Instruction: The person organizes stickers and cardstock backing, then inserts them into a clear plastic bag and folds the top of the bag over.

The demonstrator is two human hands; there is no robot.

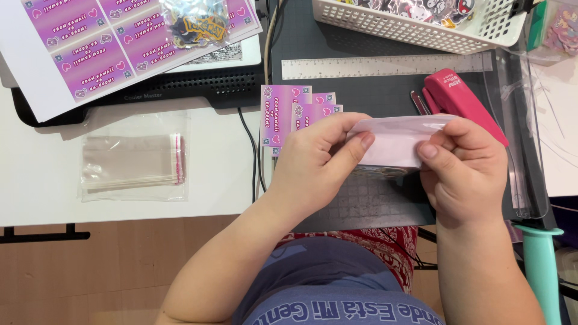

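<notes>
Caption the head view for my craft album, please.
Both hands, left hand and right hand, pinch a folded white card over a dark cutting mat.

Layout around your hands, desk seen from above

Your left hand [319, 159] & right hand [463, 168] meet on a folded card [394, 144], held over the cutting mat [373, 201]. Just behind left hand: small stack of cards [283, 111] on the mat. Behind right hand, touching distance: stapler [460, 99]. Further back: ruler [385, 66], then basket [415, 30] w/ stickers in it. Well left of left hand: pile of clear bags [133, 165] on the table [48, 180]; behind that, printed sheet [102, 42] on a cooling pad [180, 90]. A cable [251, 150] runs btw bags & mat.
</notes>
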